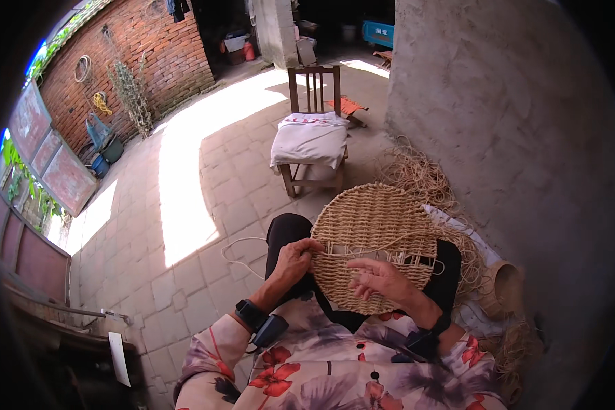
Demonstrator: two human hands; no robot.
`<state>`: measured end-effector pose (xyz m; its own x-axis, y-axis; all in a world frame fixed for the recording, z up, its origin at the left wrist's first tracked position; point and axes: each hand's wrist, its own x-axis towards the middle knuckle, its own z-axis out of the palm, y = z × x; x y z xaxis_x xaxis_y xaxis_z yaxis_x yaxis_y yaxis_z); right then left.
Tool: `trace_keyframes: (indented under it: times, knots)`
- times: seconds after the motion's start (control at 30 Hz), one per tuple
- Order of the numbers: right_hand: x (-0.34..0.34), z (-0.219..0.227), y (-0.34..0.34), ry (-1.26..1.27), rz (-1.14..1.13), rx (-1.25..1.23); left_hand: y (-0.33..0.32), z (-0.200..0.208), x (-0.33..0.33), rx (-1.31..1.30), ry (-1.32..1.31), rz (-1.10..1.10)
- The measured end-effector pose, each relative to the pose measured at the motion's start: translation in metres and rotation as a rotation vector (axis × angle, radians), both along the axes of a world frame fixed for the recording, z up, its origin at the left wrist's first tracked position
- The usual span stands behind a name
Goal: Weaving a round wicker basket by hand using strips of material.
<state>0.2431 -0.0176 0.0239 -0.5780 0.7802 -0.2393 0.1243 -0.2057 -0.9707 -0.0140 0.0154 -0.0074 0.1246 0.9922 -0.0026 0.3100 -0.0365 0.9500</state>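
Note:
A round mat [372,212] woven from straw-coloured cord rests on my lap. Across its middle runs a gap where bare strands show, with woven bands above and below. My left hand [295,261] is closed on the mat's left edge, its fingertips curled at the rim beside the gap. Over the lower band lies my right hand [383,279], fingers apart and pointing left; I see nothing held in it. A loose strand [229,254] of cord loops out on the left, near my left hand. Another thin strand crosses the upper band.
Ahead stands a wooden chair [309,147] with a white cloth on its seat, and an orange folding stool [348,106] behind it. Heaped loose cord [417,174] lies along the grey wall [512,137] at right, near a tan cylindrical container [504,287]. Paving [205,294] spreads at left.

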Motion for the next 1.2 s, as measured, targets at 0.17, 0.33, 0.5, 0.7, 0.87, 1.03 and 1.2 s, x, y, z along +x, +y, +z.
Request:
trace_keyframes:
  times: [0.17,0.33,0.5,0.7,0.87,1.03,1.2]
  knots:
    - [-0.041,-0.012,0.005,0.644,-0.097,-0.497,0.001,-0.002,-0.007,-0.011,-0.001,-0.017]
    - [-0.05,-0.004,0.0,0.725,-0.097,-0.429,0.0,0.0,-0.005,-0.001,-0.065,-0.049]
    - [-0.035,-0.015,0.017,0.434,-0.213,-0.228,-0.002,0.01,-0.01,0.223,0.18,-0.145]
    - [-0.032,-0.016,0.017,0.048,-0.36,-0.042,-0.017,0.024,-0.004,0.427,0.492,-0.214]
    - [-0.032,-0.014,0.016,-0.011,-0.391,0.011,-0.016,0.029,0.006,0.545,0.456,0.076]
    - [-0.03,-0.014,0.016,0.062,-0.416,-0.027,-0.008,0.012,0.022,0.638,0.508,-0.072]
    - [-0.025,-0.002,0.027,0.009,-0.519,0.333,-0.006,0.013,0.032,0.61,0.585,-0.02]
